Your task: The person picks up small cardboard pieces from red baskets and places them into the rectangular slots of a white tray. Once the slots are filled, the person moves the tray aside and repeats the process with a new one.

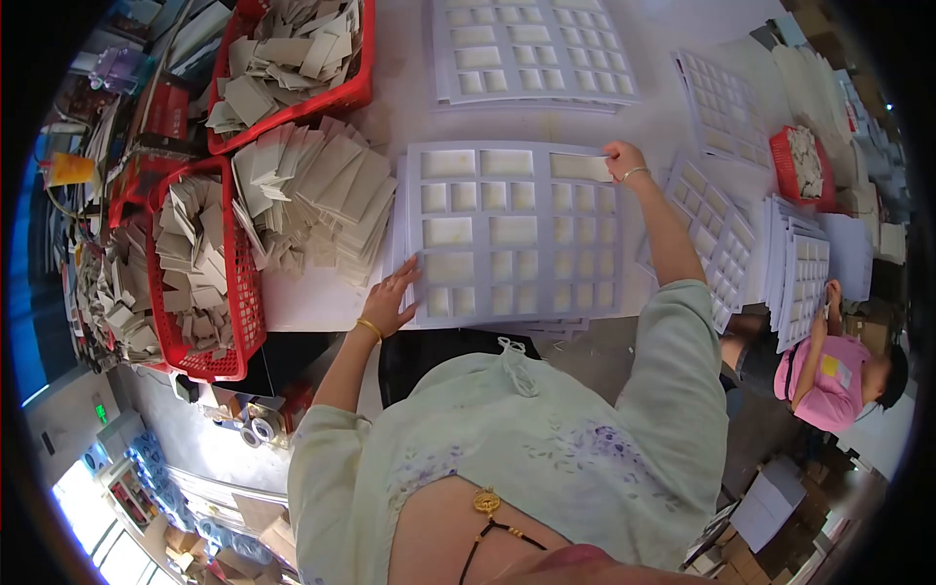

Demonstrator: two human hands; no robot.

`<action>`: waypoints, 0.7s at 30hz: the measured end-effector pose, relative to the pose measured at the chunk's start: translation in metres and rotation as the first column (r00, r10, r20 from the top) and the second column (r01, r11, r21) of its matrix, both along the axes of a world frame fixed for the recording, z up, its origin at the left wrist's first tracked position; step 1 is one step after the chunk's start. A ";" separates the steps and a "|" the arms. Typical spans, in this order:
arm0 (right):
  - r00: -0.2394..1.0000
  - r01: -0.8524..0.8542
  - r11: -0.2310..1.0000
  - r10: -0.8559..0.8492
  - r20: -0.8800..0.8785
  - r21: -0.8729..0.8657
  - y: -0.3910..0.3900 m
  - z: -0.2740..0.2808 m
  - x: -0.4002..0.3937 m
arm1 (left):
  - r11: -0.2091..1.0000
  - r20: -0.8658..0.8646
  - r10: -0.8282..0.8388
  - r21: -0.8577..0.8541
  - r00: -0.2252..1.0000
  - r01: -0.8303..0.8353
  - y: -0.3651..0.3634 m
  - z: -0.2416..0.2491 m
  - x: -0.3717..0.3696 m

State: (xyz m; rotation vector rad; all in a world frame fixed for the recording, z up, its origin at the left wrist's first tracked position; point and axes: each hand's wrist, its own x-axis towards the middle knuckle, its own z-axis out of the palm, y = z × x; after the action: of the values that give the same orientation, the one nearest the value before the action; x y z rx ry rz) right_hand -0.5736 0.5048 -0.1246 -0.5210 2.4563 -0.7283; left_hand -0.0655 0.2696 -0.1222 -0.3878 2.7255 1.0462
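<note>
A white sheet-like panel (541, 210) with rows of rectangular cut-out windows lies in front of me, on top of other panels. My left hand (393, 297) rests on its lower left edge with the fingers stretched out and holds nothing. At the upper right corner, my right hand (625, 160) is closed on the end of a grey-beige cardboard piece (578, 167). That piece lies along the wide top right window. My fingers partly hide its right end.
Left of the panel is a heap of loose cardboard pieces (322, 190), beside red baskets (255, 317) full of similar pieces. More windowed panels (534, 49) lie at the back and right. A small red basket (783, 161) stands far right, near a person in pink (837, 380) holding panels.
</note>
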 end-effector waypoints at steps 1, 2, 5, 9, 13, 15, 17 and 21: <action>0.981 -0.043 0.999 0.047 -0.188 0.024 0.005 -0.015 -0.005 | 1.000 0.001 0.000 0.000 1.000 0.000 0.000 -0.001 0.000; 0.925 -0.081 0.995 0.096 -0.368 0.057 0.011 -0.030 -0.012 | 1.000 0.002 -0.002 0.001 1.000 0.002 -0.001 -0.002 0.000; 0.832 -0.146 0.989 0.140 -0.537 0.031 0.017 -0.030 -0.016 | 1.000 0.005 -0.006 0.001 1.000 0.006 -0.002 -0.005 0.001; 0.904 -0.181 0.976 0.214 -0.371 0.121 0.011 0.000 0.013 | 1.000 -0.004 -0.015 0.006 1.000 0.015 -0.003 -0.007 0.003; 0.802 -0.409 0.840 0.517 -0.299 0.357 0.002 -0.016 0.009 | 1.000 0.000 -0.007 0.018 1.000 0.007 -0.005 -0.018 0.007; 0.721 -0.422 0.858 0.513 -0.466 0.292 -0.021 -0.003 0.008 | 0.999 0.005 -0.012 0.030 1.000 0.012 -0.006 -0.012 0.007; 0.736 -0.409 0.893 0.445 -0.510 0.189 -0.079 0.022 0.014 | 0.999 -0.012 -0.040 0.005 0.999 0.040 -0.008 -0.011 0.007; 0.661 -0.580 0.802 0.360 -0.659 -0.144 -0.216 0.070 0.043 | 0.998 0.023 -0.064 -0.022 0.998 0.065 -0.010 -0.010 0.007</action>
State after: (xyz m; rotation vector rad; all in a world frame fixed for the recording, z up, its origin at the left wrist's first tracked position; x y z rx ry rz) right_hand -0.5301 0.2885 -0.0542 -1.7189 2.5311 -0.8528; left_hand -0.0583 0.2601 -0.1321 -0.3113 2.7134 0.9888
